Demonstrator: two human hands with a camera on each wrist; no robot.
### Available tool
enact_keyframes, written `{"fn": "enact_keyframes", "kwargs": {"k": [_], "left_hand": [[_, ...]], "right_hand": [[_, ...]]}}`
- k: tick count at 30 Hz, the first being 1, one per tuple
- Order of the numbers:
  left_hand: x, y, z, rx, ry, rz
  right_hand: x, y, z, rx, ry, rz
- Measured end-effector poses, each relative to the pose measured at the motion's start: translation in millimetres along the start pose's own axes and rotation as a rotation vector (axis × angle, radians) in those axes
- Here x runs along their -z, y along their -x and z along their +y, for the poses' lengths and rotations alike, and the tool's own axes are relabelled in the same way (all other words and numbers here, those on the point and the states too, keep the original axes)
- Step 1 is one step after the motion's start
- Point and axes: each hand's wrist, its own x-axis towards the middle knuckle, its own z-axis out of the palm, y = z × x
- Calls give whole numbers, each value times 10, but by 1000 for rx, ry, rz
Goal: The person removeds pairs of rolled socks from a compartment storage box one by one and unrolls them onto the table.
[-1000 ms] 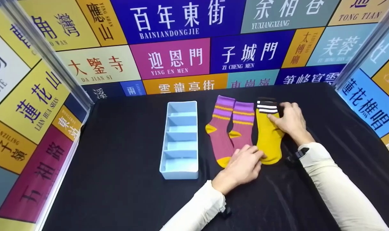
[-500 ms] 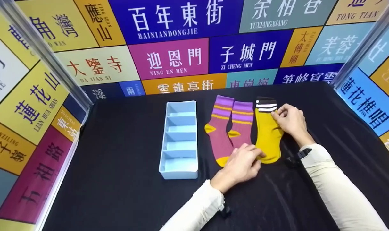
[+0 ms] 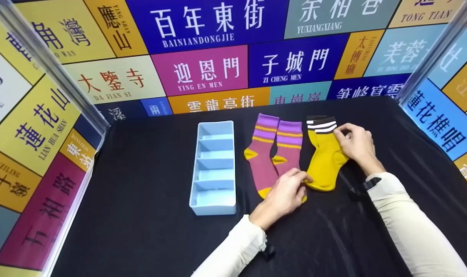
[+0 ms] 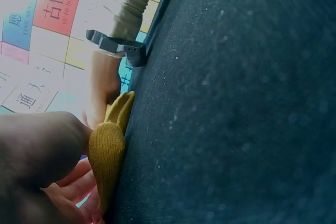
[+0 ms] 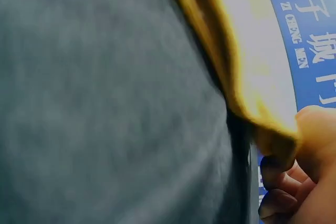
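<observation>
You've swung the yellow sock (image 3: 326, 161) askew (cuff pinched by your right hand (image 3: 356, 144), toe by your left hand (image 3: 283, 196)), so it's lifting free.

Yellow sock (image 3: 326, 161), black-and-white striped cuff, lies slightly tilted on black cloth.

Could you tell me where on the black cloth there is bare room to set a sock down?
Bare cloth lies left of the blue divider tray, and right of the right hand. It is crowded between the tray and the yellow sock, where the purple socks lie.
</observation>
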Motion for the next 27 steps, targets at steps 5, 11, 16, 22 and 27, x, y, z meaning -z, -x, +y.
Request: {"fn": "enact_keyframes", "kwargs": {"k": [5, 11, 16, 22, 27], "left_hand": [[-19, 4, -16, 15, 32, 24], [-18, -1, -6, 56, 38, 8], [-22, -10, 9, 51, 5, -14], [-51, 2, 6, -10, -66, -2], [-54, 17, -6, 12, -67, -22]], "right_hand": [[70, 15, 64, -25, -8, 34], [147, 36, 153, -116, -2, 40], [196, 57, 247, -219, 7, 22], [244, 94, 287, -164, 1, -74], [327, 164, 223, -127, -3, -202]]}}
